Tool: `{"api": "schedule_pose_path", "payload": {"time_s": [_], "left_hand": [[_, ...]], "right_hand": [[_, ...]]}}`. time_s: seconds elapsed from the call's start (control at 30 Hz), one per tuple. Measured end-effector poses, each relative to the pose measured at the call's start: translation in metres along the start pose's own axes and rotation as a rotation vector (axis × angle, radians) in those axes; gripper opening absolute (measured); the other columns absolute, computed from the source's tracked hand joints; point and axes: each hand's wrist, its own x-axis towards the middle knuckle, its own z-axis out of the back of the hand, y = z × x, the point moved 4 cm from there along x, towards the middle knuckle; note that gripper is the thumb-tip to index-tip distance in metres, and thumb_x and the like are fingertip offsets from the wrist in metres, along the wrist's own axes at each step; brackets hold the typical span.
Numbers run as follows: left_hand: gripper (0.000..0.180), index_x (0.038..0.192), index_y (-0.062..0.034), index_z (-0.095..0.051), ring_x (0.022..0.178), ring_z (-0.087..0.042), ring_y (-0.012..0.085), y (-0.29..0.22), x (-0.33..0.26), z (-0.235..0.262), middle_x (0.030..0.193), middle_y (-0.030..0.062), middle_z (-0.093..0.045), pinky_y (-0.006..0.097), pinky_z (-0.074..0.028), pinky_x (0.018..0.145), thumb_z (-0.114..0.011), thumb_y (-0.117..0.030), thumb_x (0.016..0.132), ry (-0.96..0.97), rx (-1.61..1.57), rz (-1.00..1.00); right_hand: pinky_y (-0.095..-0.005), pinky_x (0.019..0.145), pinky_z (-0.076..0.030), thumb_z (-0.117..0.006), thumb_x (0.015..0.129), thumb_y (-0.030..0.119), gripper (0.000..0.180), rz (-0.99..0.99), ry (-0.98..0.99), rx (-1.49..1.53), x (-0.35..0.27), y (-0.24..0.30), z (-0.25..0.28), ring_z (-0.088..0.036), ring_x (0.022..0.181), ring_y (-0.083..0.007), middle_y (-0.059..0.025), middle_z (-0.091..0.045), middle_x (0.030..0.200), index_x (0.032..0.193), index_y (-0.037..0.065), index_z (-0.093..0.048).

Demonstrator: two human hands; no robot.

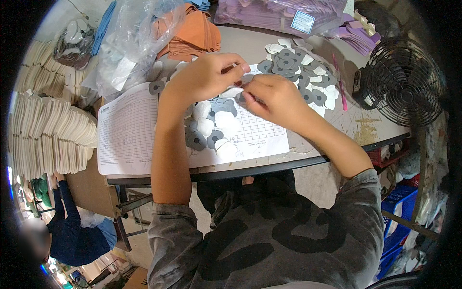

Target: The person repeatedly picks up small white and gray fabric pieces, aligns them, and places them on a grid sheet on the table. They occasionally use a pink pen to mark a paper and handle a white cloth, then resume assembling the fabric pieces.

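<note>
Over the printed sheets, my left hand and my right hand are close together. A small white cut-out piece shows between them, at the fingertips of my right hand, which are closed on it. The thumb and forefinger of my left hand are bent together just above; whatever they pinch is hidden. Below the hands lies a loose group of white pieces and grey pieces, some overlapping. Several of the grey ones have a dark round mark. A larger heap of grey and white pieces lies beyond my right hand.
Paper sheets cover the table's near left. Behind are a clear plastic bag, orange sheets and a purple bundle. A black fan stands right. Cream stacks rise at left, near another person.
</note>
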Motion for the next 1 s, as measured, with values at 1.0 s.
{"api": "schedule_pose_path", "payload": {"time_s": [1.0], "left_hand": [[0.017, 0.114, -0.0055, -0.078, 0.101, -0.072, 0.0192, 0.002, 0.000, 0.005, 0.112, 0.0066, -0.078, 0.034, -0.056, 0.092, -0.076, -0.008, 0.097, -0.031, 0.156, -0.037]], "right_hand": [[-0.0301, 0.060, -0.043, -0.067, 0.103, 0.008, 0.023, -0.484, 0.023, 0.096, -0.007, -0.069, 0.065, -0.050, 0.067, -0.0107, -0.0037, -0.060, 0.079, 0.125, 0.003, -0.073]]}}
